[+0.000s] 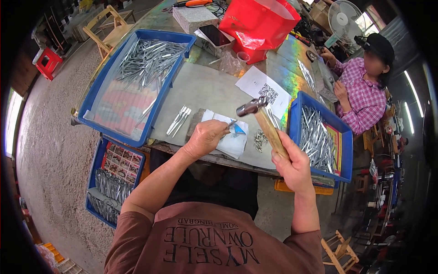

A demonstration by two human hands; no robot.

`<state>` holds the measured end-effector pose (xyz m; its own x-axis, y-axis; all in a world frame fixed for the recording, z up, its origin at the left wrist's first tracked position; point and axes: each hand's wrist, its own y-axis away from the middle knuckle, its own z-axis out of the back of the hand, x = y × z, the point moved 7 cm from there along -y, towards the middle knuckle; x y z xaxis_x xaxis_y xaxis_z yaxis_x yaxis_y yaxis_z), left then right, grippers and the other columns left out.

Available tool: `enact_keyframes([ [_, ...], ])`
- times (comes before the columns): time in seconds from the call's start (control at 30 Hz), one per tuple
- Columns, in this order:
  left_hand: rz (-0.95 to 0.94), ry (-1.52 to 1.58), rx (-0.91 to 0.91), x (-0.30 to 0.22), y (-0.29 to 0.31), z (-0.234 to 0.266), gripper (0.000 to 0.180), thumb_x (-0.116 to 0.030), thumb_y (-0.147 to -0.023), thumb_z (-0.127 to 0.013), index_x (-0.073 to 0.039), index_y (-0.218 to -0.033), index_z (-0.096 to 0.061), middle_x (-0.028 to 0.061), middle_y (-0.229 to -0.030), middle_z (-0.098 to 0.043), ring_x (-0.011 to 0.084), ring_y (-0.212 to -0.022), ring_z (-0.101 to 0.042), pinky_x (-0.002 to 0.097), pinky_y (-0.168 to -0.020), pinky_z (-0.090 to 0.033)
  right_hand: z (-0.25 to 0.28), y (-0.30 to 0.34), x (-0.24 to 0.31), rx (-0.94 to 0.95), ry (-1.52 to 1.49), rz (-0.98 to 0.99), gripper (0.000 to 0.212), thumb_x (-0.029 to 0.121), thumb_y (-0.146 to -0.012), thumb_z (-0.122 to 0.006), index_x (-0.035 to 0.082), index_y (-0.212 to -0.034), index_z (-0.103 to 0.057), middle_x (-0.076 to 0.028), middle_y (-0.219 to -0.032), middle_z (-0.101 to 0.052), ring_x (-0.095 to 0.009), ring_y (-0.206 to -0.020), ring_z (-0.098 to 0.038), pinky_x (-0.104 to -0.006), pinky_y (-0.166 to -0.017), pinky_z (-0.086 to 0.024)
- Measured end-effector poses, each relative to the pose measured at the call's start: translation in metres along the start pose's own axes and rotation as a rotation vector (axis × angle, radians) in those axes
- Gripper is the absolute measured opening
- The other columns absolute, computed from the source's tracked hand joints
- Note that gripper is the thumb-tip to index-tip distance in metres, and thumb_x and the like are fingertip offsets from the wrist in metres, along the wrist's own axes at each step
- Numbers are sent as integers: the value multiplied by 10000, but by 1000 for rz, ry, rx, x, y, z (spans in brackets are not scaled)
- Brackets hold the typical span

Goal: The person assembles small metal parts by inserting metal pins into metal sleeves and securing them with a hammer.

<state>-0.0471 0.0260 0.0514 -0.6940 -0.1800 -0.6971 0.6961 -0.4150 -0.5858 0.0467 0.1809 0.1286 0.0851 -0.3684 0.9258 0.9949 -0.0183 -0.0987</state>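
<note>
My right hand is closed around the wooden handle of a hammer, whose steel head is raised over the work surface. Pinched in the fingers of my left hand is a slim metal piece, mostly covered by the fingers, so its exact kind is hidden. Beneath it lies a folded white paper with a blue patch, on top of a block. Several slim silvery metal pieces lie side by side left of that hand. To the paper's right is a small pile of tiny metal parts.
Blue trays of slim metal pieces flank me: one at left, one at right, another lower left. A red bag, a phone and a printed sheet lie beyond. A co-worker sits at right.
</note>
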Motion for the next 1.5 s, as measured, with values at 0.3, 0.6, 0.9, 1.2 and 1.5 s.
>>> enact_keyframes([
  [0.3,3,1,1,3,1,1,66,-36,-701,-575,-21,-714,-512,134,-617,-496,294,-578,-500,344,-518,-398,26,9,88,-158,240,255,435,-16,-748,-529,-4,-1172,-431,-99,-801,-579,-99,-618,-506,-213,-579,-414],
  [0.6,-23,-15,15,4,4,2,68,-19,-693,-570,-19,-702,-503,127,-610,-497,289,-589,-508,345,-521,-404,10,-4,72,23,542,418,422,-28,-731,-530,-52,-1142,-437,-123,-780,-593,-168,-581,-525,-235,-588,-424],
  [0.9,-32,-12,4,1,1,-2,77,-22,-685,-580,-19,-707,-505,122,-606,-498,286,-581,-504,347,-512,-400,-9,-6,50,119,558,189,405,-29,-706,-552,-32,-1106,-484,-160,-877,-599,-201,-658,-580,-294,-639,-455],
  [1.2,-40,4,-40,0,2,2,77,9,-677,-590,-18,-718,-530,121,-590,-482,276,-545,-490,330,-490,-387,39,14,112,-336,361,329,408,-51,-706,-535,-39,-1110,-478,-179,-905,-586,-165,-694,-580,-231,-648,-438],
  [1.5,-15,-16,9,0,4,1,74,-32,-698,-574,-11,-710,-505,127,-614,-497,286,-581,-499,351,-519,-399,0,-3,47,48,468,187,447,-35,-722,-547,28,-1156,-462,-92,-622,-503,-117,-528,-467,-223,-521,-393],
])
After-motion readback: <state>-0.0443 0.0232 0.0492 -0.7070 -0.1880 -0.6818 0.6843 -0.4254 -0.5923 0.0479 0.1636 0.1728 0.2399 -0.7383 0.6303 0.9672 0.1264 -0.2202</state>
